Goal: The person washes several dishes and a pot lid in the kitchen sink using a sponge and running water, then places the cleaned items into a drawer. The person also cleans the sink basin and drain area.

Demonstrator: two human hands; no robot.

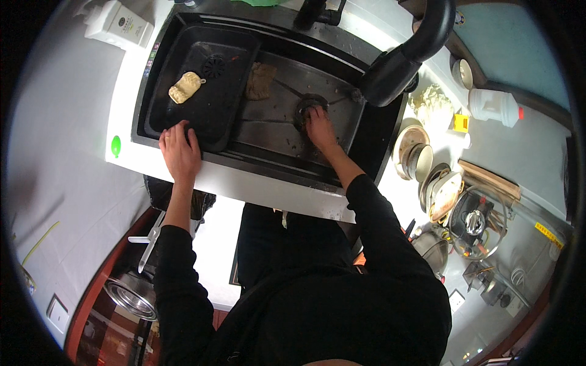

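A dark kitchen sink [274, 151] lies below me, with a black rectangular basin [197, 114] set in its left part. My left hand [180, 151] rests on the near rim, its fingertips at the basin's front edge. In the main bowl, my right hand [318, 126] reaches down to the round drain [311, 101]; its fingertips are partly hidden, and whether they hold anything cannot be told. A pale yellow sponge or cloth [187, 87] lies in the basin, and a brown cloth [261, 81] lies beside it in the bowl. Small bits of debris dot the bowl.
A black faucet [389, 78] overhangs the sink's right side. Stacked bowls [419, 162], leafy cabbage [432, 107] and a glass lid [496, 228] crowd the right counter. A white pump bottle [121, 25] is at the upper left, and a green oval object [116, 146] sits near the left corner.
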